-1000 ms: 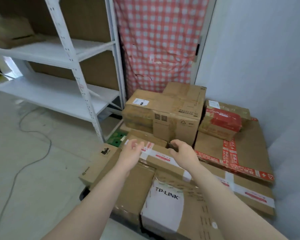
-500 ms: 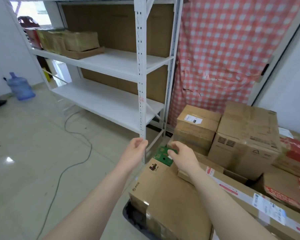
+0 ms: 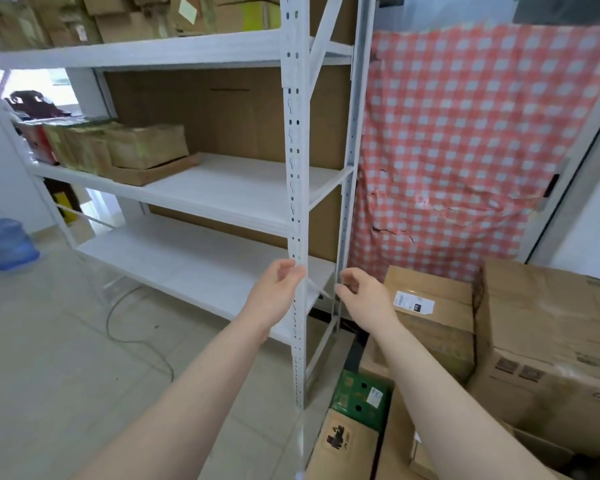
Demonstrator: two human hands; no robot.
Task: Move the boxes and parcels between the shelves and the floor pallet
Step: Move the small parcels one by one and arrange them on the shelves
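Both hands hover empty either side of the rack's front post (image 3: 294, 202). The left hand (image 3: 274, 294) is just left of it, fingers loosely curled, tips at the metal, though I cannot tell if they touch. The right hand (image 3: 364, 296) is just right of it, fingers slack and apart. Low and right of the post stand a labelled box (image 3: 430, 327), a big box (image 3: 548, 334) and a green box (image 3: 359, 398). Left of the post, parcels (image 3: 142, 145) line the middle shelf (image 3: 229, 188)

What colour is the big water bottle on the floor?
Blue; the water bottle shows in the head view.
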